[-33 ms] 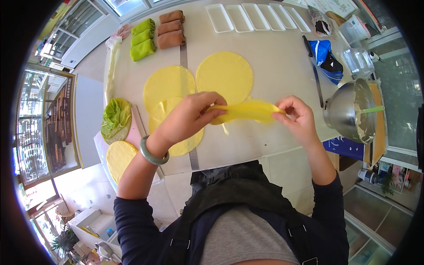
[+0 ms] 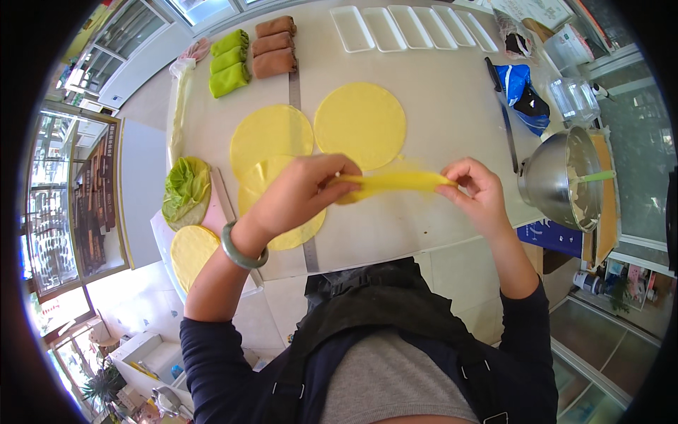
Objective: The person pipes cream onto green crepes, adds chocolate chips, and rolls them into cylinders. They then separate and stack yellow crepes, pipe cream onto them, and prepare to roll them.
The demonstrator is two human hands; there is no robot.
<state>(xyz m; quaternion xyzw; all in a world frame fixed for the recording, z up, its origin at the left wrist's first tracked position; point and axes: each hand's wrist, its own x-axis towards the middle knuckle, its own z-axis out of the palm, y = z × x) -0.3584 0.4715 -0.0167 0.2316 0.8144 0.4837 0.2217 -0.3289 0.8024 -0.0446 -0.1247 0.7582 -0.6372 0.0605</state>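
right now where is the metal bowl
In the head view, the metal bowl is at the right edge of the table, to the right of the person's right hand and just below the blue bag.

Held yellow sheet (image 2: 402,182), seemingly smooth

The held sheet (image 2: 404,181) is bright yellow, and the round sheets (image 2: 360,126) are a paler, plain yellow. At far left are lime-green rolls (image 2: 229,62) and chocolate-brown rolls (image 2: 274,46); the far trays (image 2: 388,30) are white. On the right, the bag (image 2: 514,81) is blue and black, the bowl (image 2: 552,173) silvery, the spatula handle (image 2: 597,175) light green. Near, the sleeves (image 2: 219,364) are navy, the strapped garment (image 2: 381,298) black, the shirt (image 2: 388,374) heathered grey.
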